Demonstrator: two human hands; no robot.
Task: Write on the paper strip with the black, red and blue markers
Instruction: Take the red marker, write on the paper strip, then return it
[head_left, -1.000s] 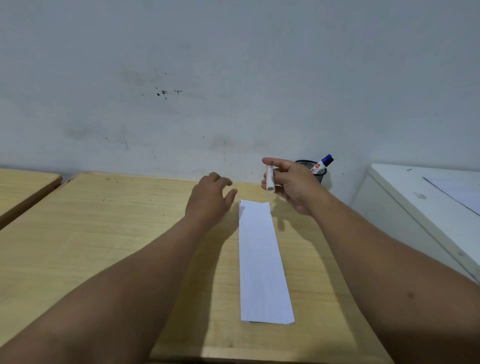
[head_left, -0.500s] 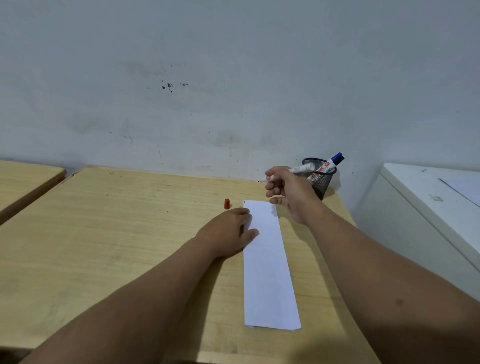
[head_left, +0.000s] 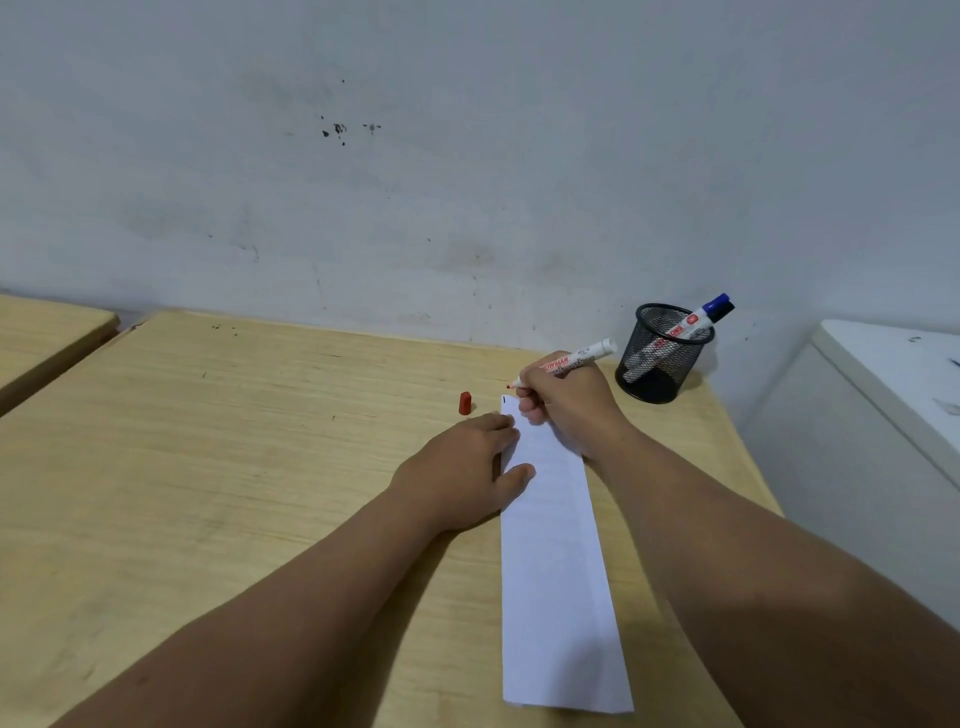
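A long white paper strip (head_left: 556, 561) is laid lengthwise on a pale wooden desk (head_left: 234, 467), its far end near the wall. One short dark stroke (head_left: 504, 400) is seen at the strip's far left corner, probably from the black marker, though it is too small for certainty; the rest of the strip is blank. Red writing appears about to begin, and blue is judged still to come.

The left hand (head_left: 462, 467) is pressed flat, fingers spread, on the strip's left edge. The right hand (head_left: 566, 405) is closed around an uncapped white-barrelled red marker (head_left: 571, 359), its tip held just beyond the strip's far end. A small red cap (head_left: 465, 403) stands on the desk just left of the strip. A blue-capped marker (head_left: 698, 319) is left in a black mesh cup (head_left: 660, 358) at the far right.
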